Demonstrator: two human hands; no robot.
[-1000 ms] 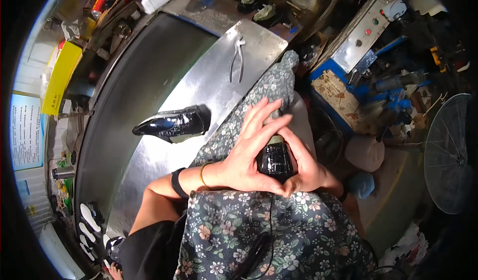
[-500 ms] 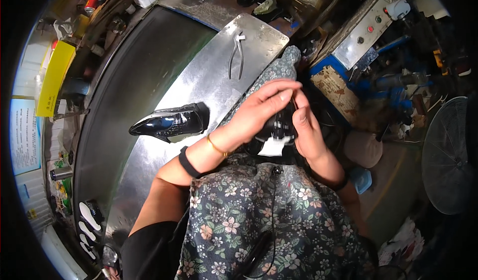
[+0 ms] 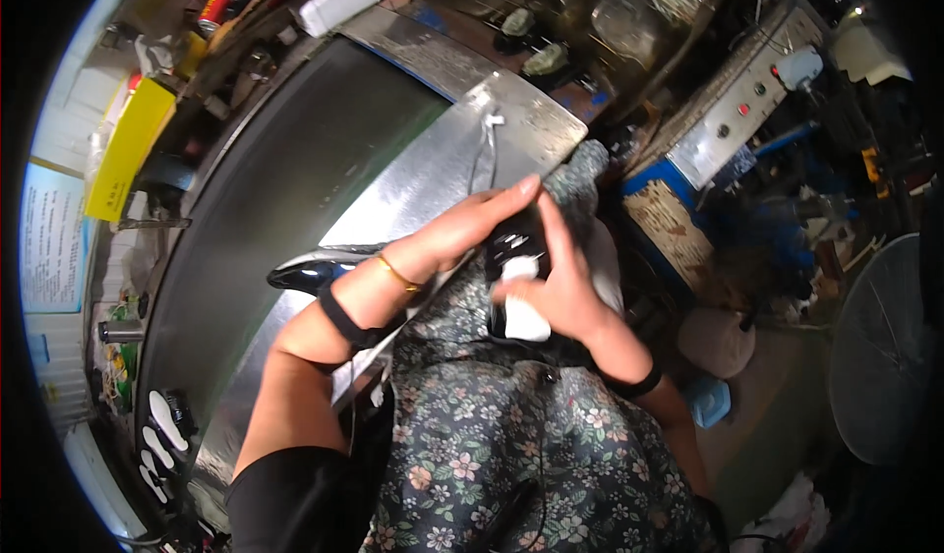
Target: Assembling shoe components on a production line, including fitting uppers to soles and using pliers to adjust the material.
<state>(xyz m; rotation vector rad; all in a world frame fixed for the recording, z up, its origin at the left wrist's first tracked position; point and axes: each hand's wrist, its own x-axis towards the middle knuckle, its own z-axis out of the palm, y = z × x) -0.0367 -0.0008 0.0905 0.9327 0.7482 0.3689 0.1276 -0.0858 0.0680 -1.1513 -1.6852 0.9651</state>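
A glossy black shoe [image 3: 514, 243] with a white patch lies in front of my body, over the floral apron. My left hand [image 3: 482, 225] curves over its far left side, with the fingertips near those of my right hand. My right hand [image 3: 562, 292] closes around the right side, its thumb lying across the white patch. Part of the shoe is hidden by both hands. Left of my left forearm, a second glossy black shoe [image 3: 303, 274] rests on the metal ledge, partly covered by the arm. Metal pincers [image 3: 483, 156] lie on that ledge beyond my left hand.
A dark belt [image 3: 256, 179] curves along the left of the metal ledge [image 3: 393, 194]. White-soled shoes [image 3: 163, 420] sit at lower left. On the right are a control box [image 3: 733, 125] with buttons, a blue container [image 3: 708, 401] and a large fan [image 3: 885, 347].
Both hands and the shoe have shifted slightly left in view. My right thumb has moved down over the white patch. My left forearm now covers part of the second shoe.
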